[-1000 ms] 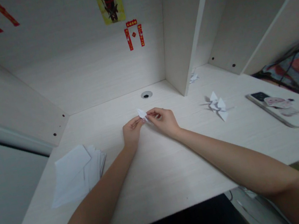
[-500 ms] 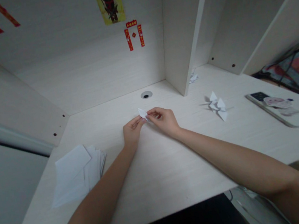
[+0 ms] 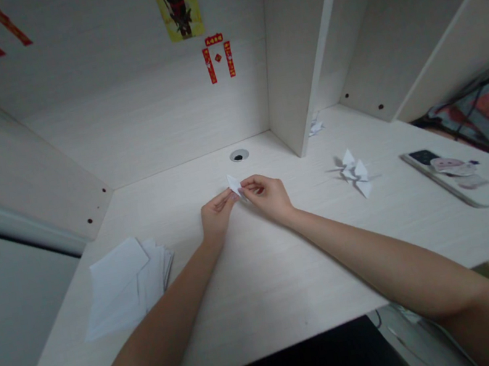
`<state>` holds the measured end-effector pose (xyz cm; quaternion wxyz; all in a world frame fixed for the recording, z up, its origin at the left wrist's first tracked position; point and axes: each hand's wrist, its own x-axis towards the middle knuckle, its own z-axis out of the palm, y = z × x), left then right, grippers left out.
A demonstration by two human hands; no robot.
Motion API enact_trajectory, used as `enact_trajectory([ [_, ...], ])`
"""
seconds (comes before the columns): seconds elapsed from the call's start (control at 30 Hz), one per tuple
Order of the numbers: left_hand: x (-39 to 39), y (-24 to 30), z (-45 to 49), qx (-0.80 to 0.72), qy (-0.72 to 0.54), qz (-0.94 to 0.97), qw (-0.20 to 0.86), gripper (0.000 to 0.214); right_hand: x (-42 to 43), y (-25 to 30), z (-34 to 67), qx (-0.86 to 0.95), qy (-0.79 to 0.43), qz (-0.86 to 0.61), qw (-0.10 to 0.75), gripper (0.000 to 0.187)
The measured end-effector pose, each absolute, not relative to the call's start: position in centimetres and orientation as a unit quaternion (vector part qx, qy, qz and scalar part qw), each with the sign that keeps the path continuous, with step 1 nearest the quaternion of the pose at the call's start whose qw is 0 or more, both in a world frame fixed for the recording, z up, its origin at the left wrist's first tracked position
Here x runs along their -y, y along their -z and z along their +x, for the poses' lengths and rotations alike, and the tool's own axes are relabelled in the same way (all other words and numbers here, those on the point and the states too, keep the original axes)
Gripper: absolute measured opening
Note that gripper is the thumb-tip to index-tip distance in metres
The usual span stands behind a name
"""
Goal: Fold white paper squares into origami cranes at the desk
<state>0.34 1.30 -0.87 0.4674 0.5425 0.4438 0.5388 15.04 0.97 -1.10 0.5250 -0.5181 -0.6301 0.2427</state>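
Toward the back edge of the table, left hand and right hand pinch one small folded paper; paper stack near left edge, phone toward right.

Pale desk — pale back panel

"How much of the folded paper could you see?"
"Not its lower part; the left hand and right hand covered that with their fingers, and its creases were too small to tell."
"And the paper stack?"
"The left forearm overlapped its near right corner."
"What about the white paper piece?"
"The partition hid some of it."
"The yellow poster?"
"The top edge cut it off, and the characters on the red strips below were too tiny to read."
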Motion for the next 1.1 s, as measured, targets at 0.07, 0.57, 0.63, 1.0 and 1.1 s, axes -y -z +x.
enact_trajectory([
  [0.07, -1.22, 0.79, 0.37, -0.446, -0.540, 0.542, 0.465, 0.036, -0.95, 1.09, 15.01, 0.631, -0.241, -0.518, 0.525, 0.015],
  [0.57, -1.04, 0.88, 0.44, -0.464, -0.541, 0.551, 0.435, 0.038, -0.90, 1.04, 14.95, 0.657, -0.211, -0.525, 0.499, 0.013],
  [0.63, -1.02, 0.85, 0.46, -0.461, -0.548, 0.548, 0.431, 0.037, -0.87, 0.97, 14.91, 0.661, -0.214, -0.511, 0.506, 0.013],
  [1.0, -1.21, 0.92, 0.21, -0.457, -0.565, 0.540, 0.424, 0.034, -1.09, 1.19, 14.78, 0.648, -0.278, -0.464, 0.536, 0.018],
  [1.1, -1.19, 0.88, 0.17, -0.455, -0.566, 0.543, 0.422, 0.032, -1.59, 1.72, 14.70, 0.610, -0.336, -0.454, 0.556, 0.024],
])
